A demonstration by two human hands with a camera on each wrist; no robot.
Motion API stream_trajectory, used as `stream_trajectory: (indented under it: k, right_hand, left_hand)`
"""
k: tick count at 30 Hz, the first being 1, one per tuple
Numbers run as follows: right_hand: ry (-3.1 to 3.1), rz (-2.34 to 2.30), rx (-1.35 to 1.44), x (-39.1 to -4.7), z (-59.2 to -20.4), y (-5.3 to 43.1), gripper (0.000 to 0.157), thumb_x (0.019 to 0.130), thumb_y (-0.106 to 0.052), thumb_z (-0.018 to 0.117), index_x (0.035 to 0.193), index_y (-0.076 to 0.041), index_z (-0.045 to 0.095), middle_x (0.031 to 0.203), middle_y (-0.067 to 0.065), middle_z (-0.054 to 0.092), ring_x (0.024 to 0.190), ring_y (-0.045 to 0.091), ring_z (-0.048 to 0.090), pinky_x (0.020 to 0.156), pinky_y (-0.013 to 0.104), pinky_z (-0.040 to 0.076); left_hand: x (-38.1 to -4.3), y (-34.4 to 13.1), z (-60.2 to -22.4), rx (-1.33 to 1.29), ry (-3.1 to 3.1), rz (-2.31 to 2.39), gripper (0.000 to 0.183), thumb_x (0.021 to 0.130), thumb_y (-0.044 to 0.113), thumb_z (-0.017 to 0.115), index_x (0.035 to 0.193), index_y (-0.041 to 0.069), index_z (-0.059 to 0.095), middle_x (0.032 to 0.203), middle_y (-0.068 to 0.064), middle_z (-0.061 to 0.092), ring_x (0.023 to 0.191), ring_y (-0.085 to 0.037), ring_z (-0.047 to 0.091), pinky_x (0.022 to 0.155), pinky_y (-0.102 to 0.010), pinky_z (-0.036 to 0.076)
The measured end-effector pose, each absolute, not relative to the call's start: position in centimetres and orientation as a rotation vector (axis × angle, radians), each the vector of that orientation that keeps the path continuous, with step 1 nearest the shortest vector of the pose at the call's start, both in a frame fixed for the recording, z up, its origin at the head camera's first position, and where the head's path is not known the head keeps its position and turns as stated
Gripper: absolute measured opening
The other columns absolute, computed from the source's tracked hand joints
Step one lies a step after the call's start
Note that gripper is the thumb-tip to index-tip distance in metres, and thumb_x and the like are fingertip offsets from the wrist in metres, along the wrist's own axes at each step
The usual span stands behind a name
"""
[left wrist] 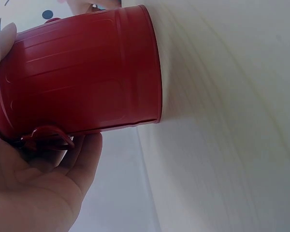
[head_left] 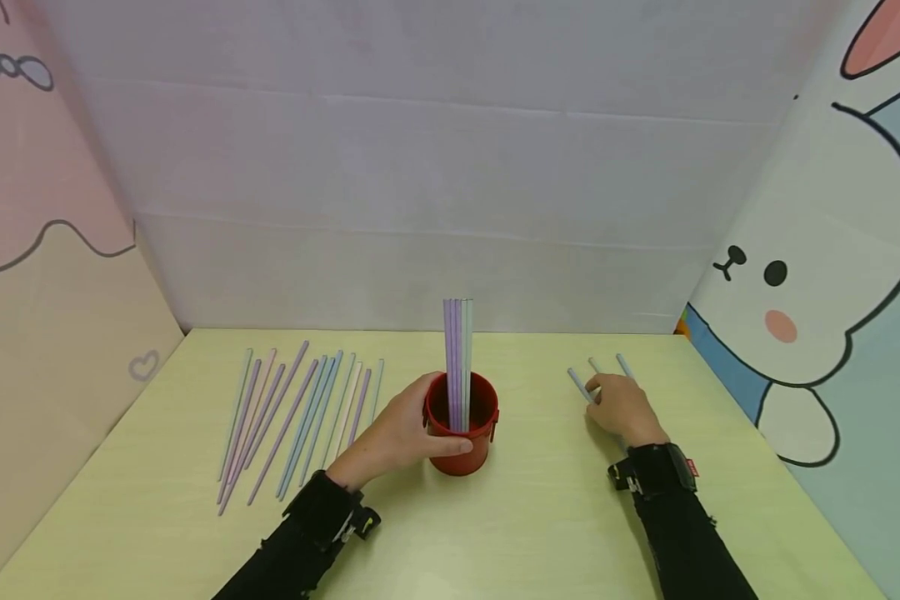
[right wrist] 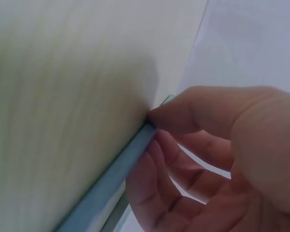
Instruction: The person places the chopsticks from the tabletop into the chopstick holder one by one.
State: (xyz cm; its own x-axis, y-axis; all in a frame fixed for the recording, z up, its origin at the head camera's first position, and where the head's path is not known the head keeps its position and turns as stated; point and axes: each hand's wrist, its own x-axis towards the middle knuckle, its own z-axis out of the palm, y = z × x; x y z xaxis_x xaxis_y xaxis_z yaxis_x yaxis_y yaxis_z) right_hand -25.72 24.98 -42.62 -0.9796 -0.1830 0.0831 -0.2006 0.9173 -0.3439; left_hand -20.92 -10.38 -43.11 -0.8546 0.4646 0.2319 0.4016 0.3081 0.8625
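Note:
My left hand [head_left: 401,433] grips a small red bucket [head_left: 461,462] around its upper side, the thumb lying along the front just below the rim. Purple and pale green straws [head_left: 457,358] stand upright inside it. In the left wrist view the red wall [left wrist: 77,77] and a side handle [left wrist: 50,133] show between thumb and fingers. Over to the right, my right hand [head_left: 626,408] is low at the table, with thumb and fingertips pinching a blue straw [right wrist: 108,181]. A greenish straw [right wrist: 117,212] lies beside it, partly hidden by the fingers.
Left of the bucket, several purple, blue, green and pink straws [head_left: 292,425] lie spread in a loose fan on the pale yellow table [head_left: 525,517]. Another blue straw [head_left: 625,365] reaches out past the right hand. A white sheet [head_left: 450,167] hangs behind the table.

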Motion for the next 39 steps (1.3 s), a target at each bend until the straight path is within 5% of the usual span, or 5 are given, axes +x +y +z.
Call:
stream_trajectory:
  k: [10, 25, 29, 39]
  right_hand:
    - [-2.985, 0.608, 0.384, -25.4, -41.6, 24.2, 0.026, 0.084, -0.004, 0.065, 0.110, 0.000, 0.063, 0.082, 0.008, 0.061, 0.066, 0.020, 0.054, 0.061, 0.039, 0.047]
    - [-2.424, 0.978, 0.604, -22.5, -33.9, 19.8, 0.033, 0.091, -0.008, 0.063, 0.122, -0.016, 0.059, 0.092, -0.001, 0.060, 0.078, 0.013, 0.060, 0.065, 0.026, 0.054]
    - [-2.266, 1.151, 0.592, -20.4, -30.9, 17.4, 0.034, 0.089, -0.002, 0.063, 0.122, -0.009, 0.059, 0.094, 0.006, 0.060, 0.081, 0.018, 0.060, 0.068, 0.017, 0.052]
    - [-1.920, 1.474, 0.651, -18.4, -28.8, 14.0, 0.037, 0.086, 0.011, 0.060, 0.123, 0.005, 0.054, 0.095, 0.021, 0.055, 0.082, 0.026, 0.060, 0.073, 0.022, 0.054]
  left_hand:
    - [-21.0, -10.4, -43.2, 0.812, 2.501, 1.600, 0.082, 0.068, 0.050, 0.082, 0.136, 0.032, 0.040, 0.125, 0.014, 0.051, 0.110, -0.006, 0.051, 0.087, -0.035, 0.049]
    - [-20.9, -10.4, -43.2, 0.818, 2.491, 1.612, 0.082, 0.068, 0.049, 0.083, 0.136, 0.030, 0.040, 0.126, 0.014, 0.051, 0.110, -0.006, 0.051, 0.087, -0.034, 0.049]
    - [-20.9, -10.4, -43.2, 0.824, 2.479, 1.622, 0.082, 0.069, 0.048, 0.083, 0.136, 0.030, 0.040, 0.126, 0.013, 0.051, 0.110, -0.006, 0.051, 0.087, -0.034, 0.049]
    - [-21.1, -10.4, -43.4, 0.819, 2.489, 1.618, 0.083, 0.068, 0.050, 0.083, 0.136, 0.032, 0.040, 0.126, 0.015, 0.050, 0.110, -0.006, 0.050, 0.086, -0.033, 0.050]
